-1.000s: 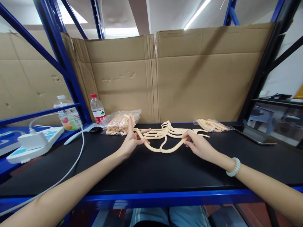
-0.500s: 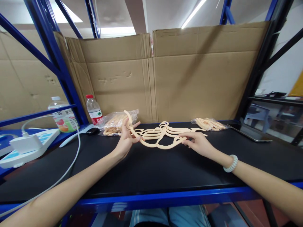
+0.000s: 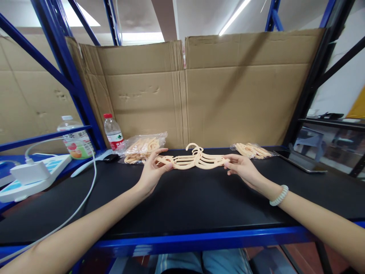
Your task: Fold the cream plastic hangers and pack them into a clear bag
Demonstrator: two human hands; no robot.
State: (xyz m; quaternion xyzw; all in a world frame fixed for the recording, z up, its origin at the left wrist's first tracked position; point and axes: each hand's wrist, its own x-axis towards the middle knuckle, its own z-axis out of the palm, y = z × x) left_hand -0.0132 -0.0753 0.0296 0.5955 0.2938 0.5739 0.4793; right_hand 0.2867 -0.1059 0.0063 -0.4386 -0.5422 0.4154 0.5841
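A stack of peach plastic hangers (image 3: 195, 160) is held just above the black shelf top (image 3: 182, 205), hooks pointing up and back. My left hand (image 3: 152, 170) grips the stack's left end, fingers closed round it. My right hand (image 3: 242, 168) holds the right end, thumb on top and fingers underneath. A clear bag of more hangers (image 3: 142, 146) lies behind my left hand. Another small bundle of hangers (image 3: 252, 150) lies behind my right hand.
Cardboard sheets (image 3: 228, 87) wall off the back. A water bottle (image 3: 113, 132) and a drink bottle (image 3: 72, 139) stand at the left by a blue upright. A white power strip (image 3: 31, 173) with a cable lies far left. A tablet (image 3: 302, 160) rests at the right.
The loose hanger that my two hands held spread out in front has been brought onto the pile. Both hands now close on the ends of the gathered stack.
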